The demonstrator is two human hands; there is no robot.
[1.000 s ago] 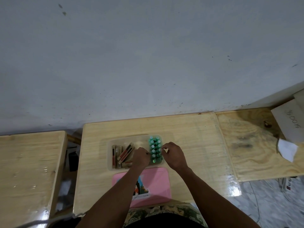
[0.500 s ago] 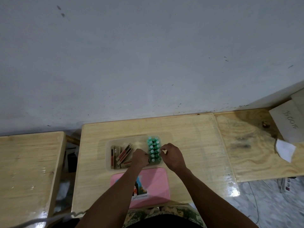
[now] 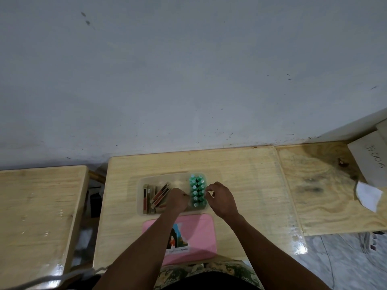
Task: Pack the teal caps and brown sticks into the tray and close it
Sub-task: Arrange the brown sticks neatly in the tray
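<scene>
On the far left stands another wooden table, with nothing on it that matters here. The main table holds a see-through tray. In the left part of the tray lie the brown sticks. Some lie straight side by side, and two lie slanted on top of the others. Next comes the left hand, curled up inside the tray, just right of the sticks. It hides whatever is under it, so I cannot tell if it holds a stick or nothing. Right beside it stand the teal caps, lined up in two neat rows at the right end of the tray. The right hand touches the right side of the caps near the front, with fingers bent as if pinching one, but it is too small to tell for sure. The pink lid lies flat on the table in front of the tray, under the arms. I think the packing is almost done. The slanted sticks could poke up too high, and then the lid would not shut. A bump from either hand could also knock the caps over like dominoes.
</scene>
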